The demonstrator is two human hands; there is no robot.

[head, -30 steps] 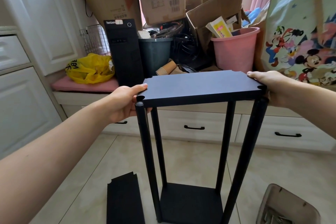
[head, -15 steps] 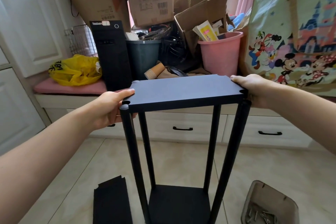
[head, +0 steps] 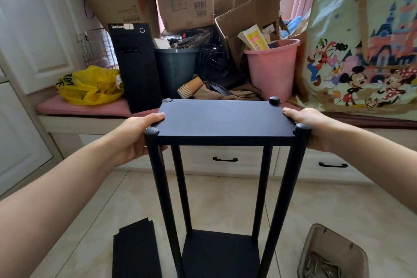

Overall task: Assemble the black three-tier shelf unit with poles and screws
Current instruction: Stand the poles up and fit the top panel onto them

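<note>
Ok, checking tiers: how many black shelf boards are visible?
3. The top board atop the poles, held by left hand and right hand; the bottom board at their feet; the spare board on the floor, left.

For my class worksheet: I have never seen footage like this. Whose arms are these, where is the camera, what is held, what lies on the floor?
No machine: a person works with bare hands. The one camera is worn on their head, looking forward and down, so both arms reach in from below. The left hand and right hand each grip a short end of a black shelf board. It sits among four upright black poles, tops showing at its corners. The poles stand on a lower board on the tiled floor. Beside it lie a spare black board and a tray of screws.
</note>
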